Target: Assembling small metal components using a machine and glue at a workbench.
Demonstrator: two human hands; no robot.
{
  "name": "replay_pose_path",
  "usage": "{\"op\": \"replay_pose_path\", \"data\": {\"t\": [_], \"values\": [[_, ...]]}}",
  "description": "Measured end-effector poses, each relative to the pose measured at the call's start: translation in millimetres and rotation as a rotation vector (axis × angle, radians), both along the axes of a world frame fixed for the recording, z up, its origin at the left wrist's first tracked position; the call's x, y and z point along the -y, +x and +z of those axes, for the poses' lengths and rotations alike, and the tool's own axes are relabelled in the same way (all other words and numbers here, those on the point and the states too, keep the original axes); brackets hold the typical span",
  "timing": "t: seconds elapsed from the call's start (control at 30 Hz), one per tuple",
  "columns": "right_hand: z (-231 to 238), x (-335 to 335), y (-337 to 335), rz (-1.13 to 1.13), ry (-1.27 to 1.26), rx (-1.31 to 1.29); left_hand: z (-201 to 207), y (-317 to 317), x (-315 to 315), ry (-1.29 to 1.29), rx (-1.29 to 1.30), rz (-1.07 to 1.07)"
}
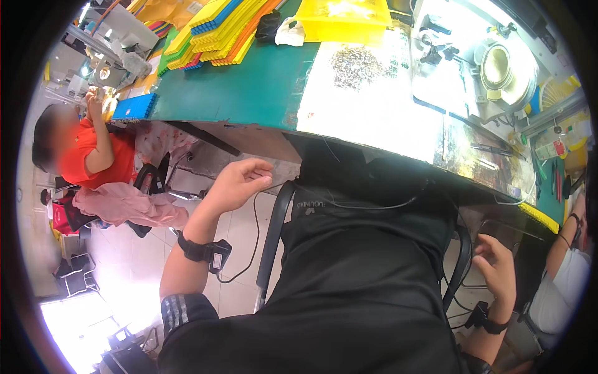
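My left hand (242, 185) hangs in the air to the left of my lap, above the black chair armrest (276, 227). Its fingers and thumb are loosely stretched out and hold nothing. On the other side, my right hand (495, 267) hovers beside the right armrest (461, 255), fingers apart and slightly bent, with nothing in them. Each wrist wears a black strap with a small box, the left box (218, 256) trailing a black cable. Beyond my knees is the worktable (255, 84), with a pile of small dark metal parts (356, 67) on its brightly lit white surface.
Stacked yellow, blue and orange foam-like strips (227, 31) lie at the back left, near a yellow bin (342, 22). A round magnifier lamp (498, 65) stands back right. A person in red (93, 153) sits left; another person's arm (562, 243) shows at right.
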State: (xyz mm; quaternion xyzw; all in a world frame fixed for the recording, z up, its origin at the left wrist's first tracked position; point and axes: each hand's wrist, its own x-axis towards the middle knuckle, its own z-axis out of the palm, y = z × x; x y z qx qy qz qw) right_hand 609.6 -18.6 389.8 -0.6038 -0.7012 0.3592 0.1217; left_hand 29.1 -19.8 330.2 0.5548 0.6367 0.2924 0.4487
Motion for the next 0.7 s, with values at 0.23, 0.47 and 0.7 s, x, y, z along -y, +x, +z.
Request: {"op": "replay_pose_path", "data": {"t": [0.23, 0.47, 0.7], "values": [[74.4, -11.3, 8.4, -0.203, 0.444, -0.404, 101.3, 50.8, -40.2, 0.384, 0.082, -0.094], [90.5, -115.7, -64.3, -0.173, 0.603, -0.813, 100.0, 120.5, -111.4, 0.466, 0.212, -0.137], [48.1, -152.9, -93.3, -0.134, 0.179, -0.892, 109.3, 161.1, -168.2, 0.402, 0.404, -0.171]]}}
